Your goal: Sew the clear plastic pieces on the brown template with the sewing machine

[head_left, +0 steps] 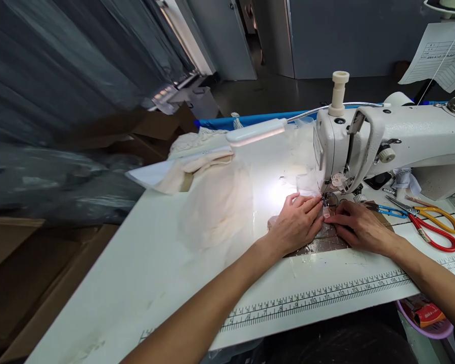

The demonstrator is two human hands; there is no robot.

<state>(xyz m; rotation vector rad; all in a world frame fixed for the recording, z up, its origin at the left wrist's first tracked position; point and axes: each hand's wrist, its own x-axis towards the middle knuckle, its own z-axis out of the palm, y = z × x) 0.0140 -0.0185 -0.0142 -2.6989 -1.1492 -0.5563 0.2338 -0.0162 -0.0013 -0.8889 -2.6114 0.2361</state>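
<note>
My left hand (298, 222) lies flat beside the needle, fingers stretched forward over sheer pale fabric. From the right, my right hand (358, 225) curls in, its fingertips closed on the edge of a small pale fabric piece (326, 212) just in front of the presser foot (326, 198). Under both hands is a shiny brown sheet (322, 246) on the machine bed. The white sewing machine (413, 126) stands over them, and a pale ruffled scrap (338, 180) hangs by its needle bar. My fingers partly hide the fabric at the needle.
Red-handled scissors (434, 233), yellow-handled scissors (442, 215) and blue thread snips (392, 211) lie right of my right hand. Sheer cream fabric (220, 207) spreads over the left tabletop. A lamp (256, 132) reaches over the back. A printed ruler (311, 301) runs along the front edge.
</note>
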